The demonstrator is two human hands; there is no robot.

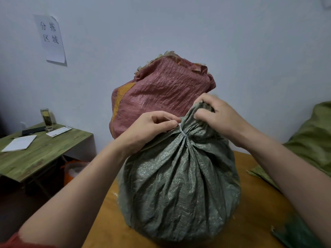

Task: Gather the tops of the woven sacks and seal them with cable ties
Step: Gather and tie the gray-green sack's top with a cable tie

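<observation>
1. The orange tabletop (111, 226) carries the grey sack (179, 185), which stands upright at centre, full and rounded.
2. The red sack (161, 93) stands directly behind the grey sack, touching it, with its frayed top edge against the wall.
3. The olive sack (315, 136) lies at the right edge, partly out of view.
4. The green tabletop (44, 154) stands at left, apart from the orange one. It carries a sheet of paper (19, 143) and a jar (46, 117).
5. The right hand (220, 119) grips the gathered top of the grey sack, fingers curled round the bunched fabric above the neck.
6. The left hand (150, 126) is at the left side of the neck, its thumb and forefinger pinching the tail of the cable tie.
7. The white cable tie (183, 134) circles the neck of the grey sack, between the two hands.
</observation>
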